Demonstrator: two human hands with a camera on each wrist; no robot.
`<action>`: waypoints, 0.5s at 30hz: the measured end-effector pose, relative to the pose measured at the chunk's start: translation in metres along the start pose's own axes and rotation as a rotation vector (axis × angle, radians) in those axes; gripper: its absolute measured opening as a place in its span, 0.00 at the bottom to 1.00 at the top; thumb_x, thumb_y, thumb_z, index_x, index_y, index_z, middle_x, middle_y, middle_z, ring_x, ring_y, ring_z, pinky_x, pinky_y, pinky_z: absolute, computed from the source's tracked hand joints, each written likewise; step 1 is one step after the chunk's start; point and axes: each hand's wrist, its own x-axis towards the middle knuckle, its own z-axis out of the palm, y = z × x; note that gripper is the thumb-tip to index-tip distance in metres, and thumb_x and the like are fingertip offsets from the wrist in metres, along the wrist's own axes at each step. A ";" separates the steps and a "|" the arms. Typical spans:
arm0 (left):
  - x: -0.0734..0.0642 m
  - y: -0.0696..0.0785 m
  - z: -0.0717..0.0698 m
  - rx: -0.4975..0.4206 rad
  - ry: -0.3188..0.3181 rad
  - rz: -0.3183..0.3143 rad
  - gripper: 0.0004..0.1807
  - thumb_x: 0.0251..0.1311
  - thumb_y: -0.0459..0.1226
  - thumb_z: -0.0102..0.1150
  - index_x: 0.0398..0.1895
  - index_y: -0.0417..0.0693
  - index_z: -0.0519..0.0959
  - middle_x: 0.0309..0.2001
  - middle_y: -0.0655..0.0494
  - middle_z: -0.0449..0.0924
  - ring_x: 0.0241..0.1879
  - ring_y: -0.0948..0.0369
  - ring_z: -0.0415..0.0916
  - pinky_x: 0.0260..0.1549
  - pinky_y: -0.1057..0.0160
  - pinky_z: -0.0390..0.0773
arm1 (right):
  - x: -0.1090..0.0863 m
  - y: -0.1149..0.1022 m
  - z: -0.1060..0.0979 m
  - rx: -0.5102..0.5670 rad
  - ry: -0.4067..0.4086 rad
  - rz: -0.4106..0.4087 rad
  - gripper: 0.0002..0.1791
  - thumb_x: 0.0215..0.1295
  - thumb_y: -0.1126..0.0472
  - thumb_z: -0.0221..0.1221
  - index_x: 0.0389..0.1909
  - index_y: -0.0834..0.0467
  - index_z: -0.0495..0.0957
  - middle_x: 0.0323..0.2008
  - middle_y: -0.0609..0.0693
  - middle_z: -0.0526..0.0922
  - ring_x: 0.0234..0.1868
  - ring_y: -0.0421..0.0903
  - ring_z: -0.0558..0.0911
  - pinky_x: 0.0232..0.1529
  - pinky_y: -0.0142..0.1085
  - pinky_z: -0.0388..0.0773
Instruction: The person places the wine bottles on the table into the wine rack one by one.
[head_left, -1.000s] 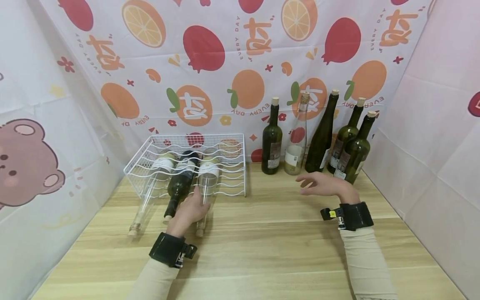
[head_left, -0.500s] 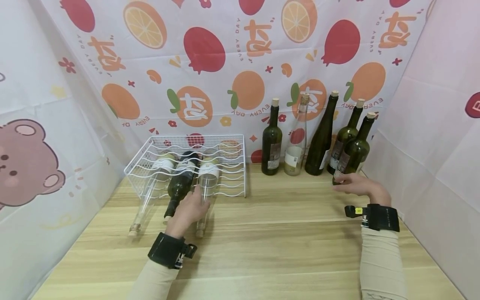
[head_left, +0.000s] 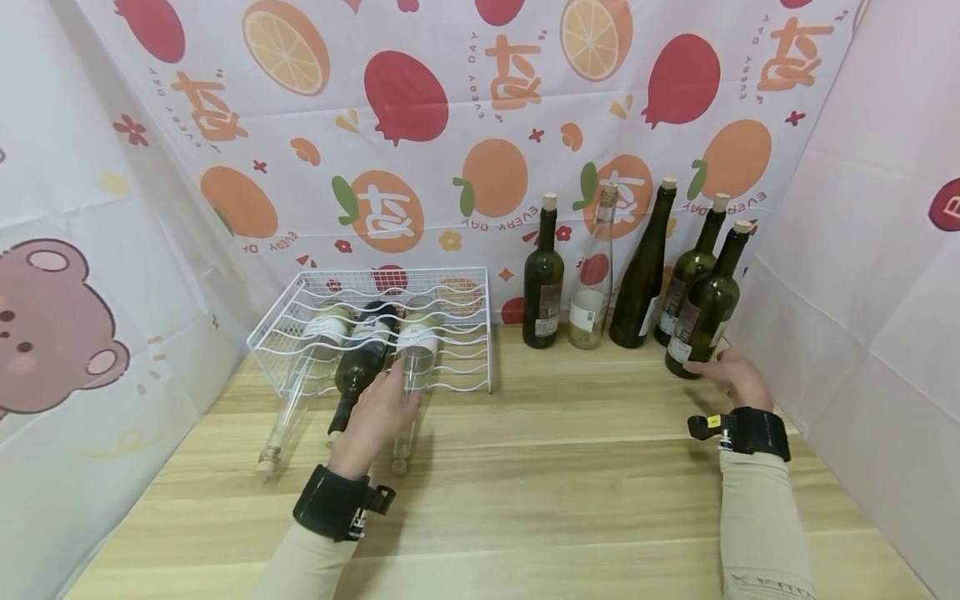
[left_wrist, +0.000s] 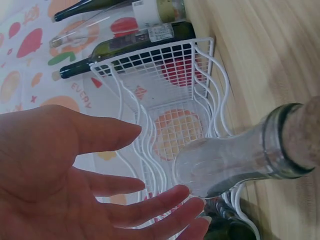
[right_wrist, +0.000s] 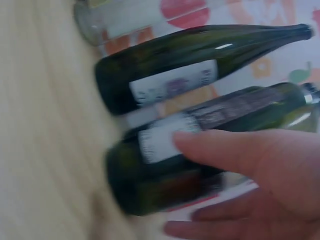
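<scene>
My left hand (head_left: pixel 378 417) is held over the neck of the nearest clear bottle (head_left: pixel 415 360), which lies in the white wire rack. In the left wrist view its fingers (left_wrist: pixel 150 207) are spread and fairly straight, beside that corked neck, gripping nothing; contact is unclear. At the far right, my right hand (head_left: pixel 731 377) is at the base of the front green bottle (head_left: pixel 701 321), which stands upright. The right wrist view has the thumb (right_wrist: pixel 215 150) across the bottle's label and the other fingers extended on its far side, not curled around it.
The wire rack (head_left: pixel 487 333) also holds a dark bottle (head_left: pixel 363 367) and another clear bottle (head_left: pixel 288 417), necks toward me. Along the back stand a green bottle (head_left: pixel 543 292), a clear bottle (head_left: pixel 590 312) and more green ones. Fabric walls (head_left: pixel 862 350) close off the sides.
My right hand has moved right from above the table's middle right, then lowered to the front green bottle's base. The left hand has stayed nearly in place by the clear bottle.
</scene>
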 end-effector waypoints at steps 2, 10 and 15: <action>0.000 0.000 0.000 -0.005 -0.006 -0.009 0.36 0.69 0.41 0.51 0.75 0.34 0.53 0.66 0.29 0.65 0.64 0.34 0.65 0.58 0.36 0.68 | 0.010 0.005 0.007 0.038 0.063 -0.032 0.53 0.63 0.41 0.61 0.70 0.76 0.49 0.68 0.77 0.55 0.67 0.72 0.60 0.64 0.59 0.63; -0.001 0.003 -0.002 0.008 -0.011 0.024 0.36 0.69 0.40 0.51 0.75 0.34 0.54 0.68 0.30 0.64 0.65 0.35 0.63 0.60 0.37 0.66 | 0.044 0.016 0.022 0.063 0.262 -0.172 0.55 0.62 0.41 0.62 0.73 0.74 0.47 0.70 0.76 0.55 0.69 0.72 0.59 0.67 0.59 0.60; 0.000 0.004 -0.004 0.004 -0.014 0.030 0.36 0.70 0.41 0.51 0.75 0.35 0.53 0.69 0.32 0.63 0.66 0.36 0.62 0.60 0.37 0.66 | 0.058 0.020 0.028 0.189 0.342 -0.244 0.54 0.58 0.44 0.67 0.74 0.69 0.51 0.70 0.71 0.61 0.69 0.68 0.62 0.68 0.57 0.60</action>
